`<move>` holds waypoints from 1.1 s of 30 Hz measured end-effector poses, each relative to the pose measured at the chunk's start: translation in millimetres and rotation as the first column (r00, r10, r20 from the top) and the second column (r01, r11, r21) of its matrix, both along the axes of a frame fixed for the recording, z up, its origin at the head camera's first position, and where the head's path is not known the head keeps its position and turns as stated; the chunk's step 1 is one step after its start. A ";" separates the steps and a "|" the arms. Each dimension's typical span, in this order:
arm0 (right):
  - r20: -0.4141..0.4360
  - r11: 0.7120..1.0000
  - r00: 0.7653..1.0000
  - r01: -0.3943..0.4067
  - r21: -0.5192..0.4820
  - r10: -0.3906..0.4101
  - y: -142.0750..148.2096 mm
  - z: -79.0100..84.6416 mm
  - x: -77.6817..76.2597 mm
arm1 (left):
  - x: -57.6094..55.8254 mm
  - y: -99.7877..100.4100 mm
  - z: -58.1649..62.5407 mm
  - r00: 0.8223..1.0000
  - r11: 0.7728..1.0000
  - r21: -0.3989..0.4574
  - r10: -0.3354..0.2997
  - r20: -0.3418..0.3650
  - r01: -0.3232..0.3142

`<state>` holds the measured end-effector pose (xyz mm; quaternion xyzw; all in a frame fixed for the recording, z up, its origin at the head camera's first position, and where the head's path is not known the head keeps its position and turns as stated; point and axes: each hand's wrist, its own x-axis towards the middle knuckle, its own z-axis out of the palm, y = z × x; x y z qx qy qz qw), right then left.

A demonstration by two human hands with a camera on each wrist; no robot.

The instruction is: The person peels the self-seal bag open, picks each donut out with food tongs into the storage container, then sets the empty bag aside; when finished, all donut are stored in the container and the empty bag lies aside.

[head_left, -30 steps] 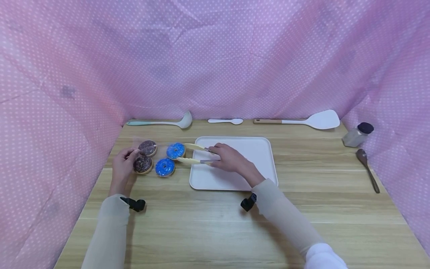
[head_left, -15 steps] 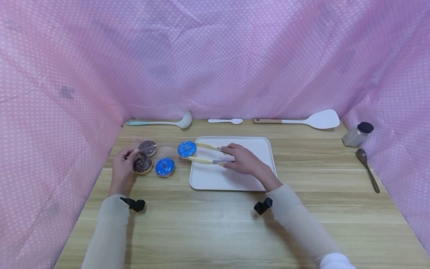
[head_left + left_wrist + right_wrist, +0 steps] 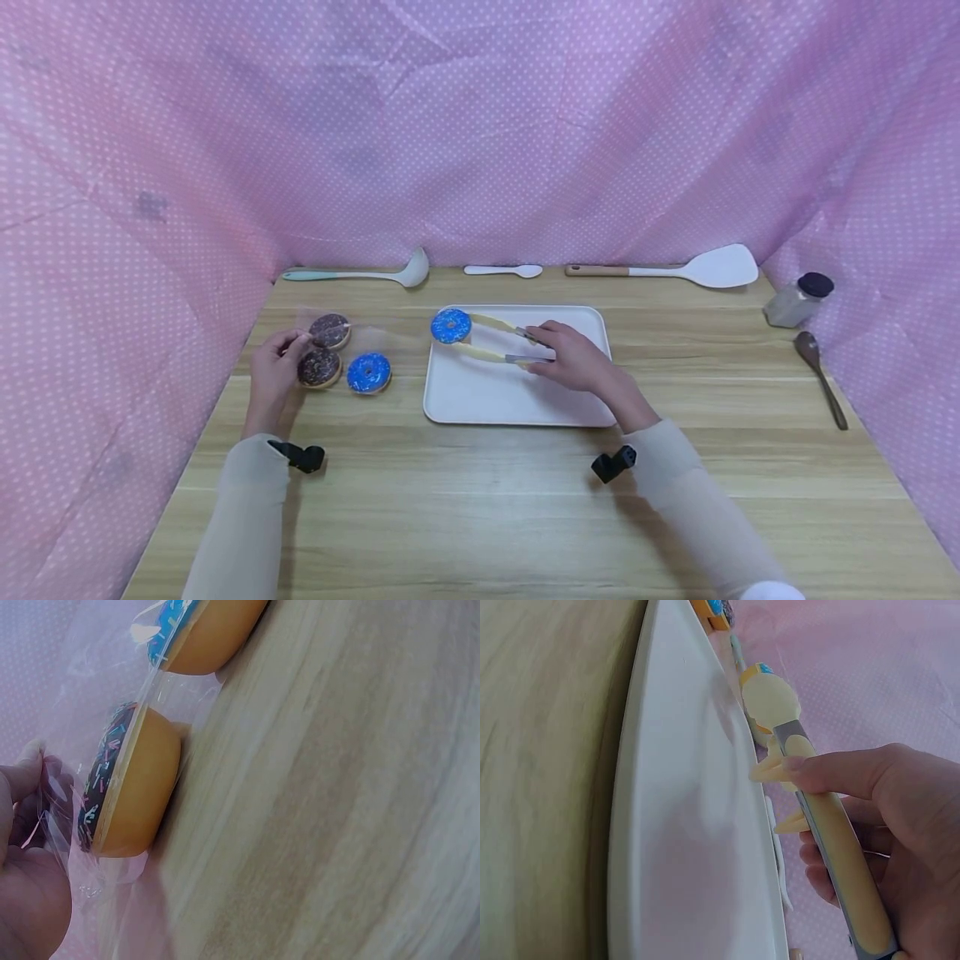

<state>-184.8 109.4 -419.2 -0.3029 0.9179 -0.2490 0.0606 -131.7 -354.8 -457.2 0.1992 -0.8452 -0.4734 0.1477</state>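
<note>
I have the right hand (image 3: 576,358) curled round the tongs (image 3: 847,862), whose tips clamp a blue doughnut (image 3: 442,335); it has just come rightward from beside the tray (image 3: 510,400) to over its far-left corner, though I cannot tell how high it hangs; I judge it now parted from the other three. The left hand (image 3: 272,371) pinches the clear film (image 3: 371,337) at its near-left side, unmoved; two chocolate doughnuts (image 3: 319,368) and a second blue one lie there, where they were. Outward, I mind the tray's raised left and far rims, close to the held doughnut; the ladle (image 3: 360,274), small white spoon (image 3: 498,270) and turner (image 3: 720,267) line the table's far edge; I judge the roomier travel to be toward the near rim.
</note>
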 end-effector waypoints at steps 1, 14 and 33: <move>0.001 1.000 1.000 0.009 0.007 -0.009 2.4 -0.5 -0.3 | 0.1 -0.2 -0.3 1.000 1.000 -0.001 0.000 -0.003 0.000; 0.007 0.998 0.998 0.060 0.028 -0.060 27.9 -9.8 -4.6 | -0.4 -0.4 -1.2 1.000 0.999 0.050 0.001 -0.018 0.000; 0.037 0.993 0.993 0.107 0.043 -0.109 39.5 -9.3 -3.8 | -0.2 1.6 -0.2 0.999 0.996 0.089 0.011 -0.048 -0.006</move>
